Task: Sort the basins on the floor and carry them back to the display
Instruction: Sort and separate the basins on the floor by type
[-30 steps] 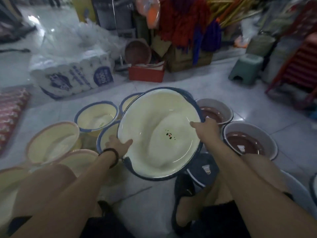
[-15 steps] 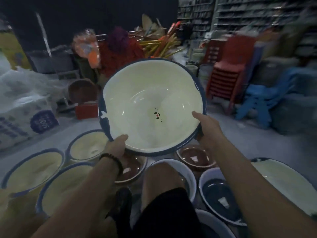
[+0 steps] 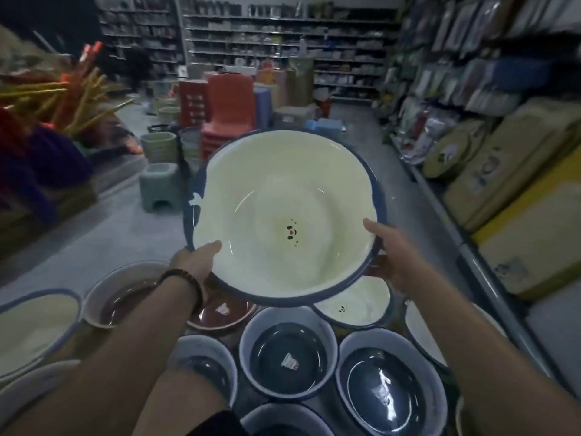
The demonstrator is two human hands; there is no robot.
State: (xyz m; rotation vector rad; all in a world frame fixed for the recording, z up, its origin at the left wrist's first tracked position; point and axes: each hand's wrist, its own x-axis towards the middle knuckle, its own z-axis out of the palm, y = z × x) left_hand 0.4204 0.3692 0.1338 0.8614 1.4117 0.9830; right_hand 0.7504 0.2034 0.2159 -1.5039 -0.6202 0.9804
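The large round cream plastic basin with a dark blue rim [image 3: 283, 196] is held in the air at mid-frame, tilted so that its inside faces the camera. A small dark-and-red printed mark [image 3: 291, 231] sits at the centre of its bottom. The left hand [image 3: 196, 259] grips the lower left rim, thumb lying inside the bowl, fingers hidden behind it; a dark beaded bracelet [image 3: 185, 278] circles that wrist. The right hand [image 3: 386, 247] grips the lower right rim, thumb over the edge, fingers curled underneath. The two hands are well apart, one on each side of the basin. Below, on the grey floor [image 3: 110, 221], further basins lie close together: a smaller cream blue-rimmed basin [image 3: 355, 305] just under the right hand, two brown-bottomed basins [image 3: 125, 297] under the left forearm, two pale-walled basins with dark blue bottoms [image 3: 287, 354] nearest the camera, and a cream basin [image 3: 31, 328] at the left edge. Beyond stand a pale green plastic stool [image 3: 158, 190] and a stack of red plastic chairs [image 3: 226, 114]. Yellow cartons [image 3: 518, 171] line the right side. Stocked shelving [image 3: 283, 36] closes the far end of the aisle.
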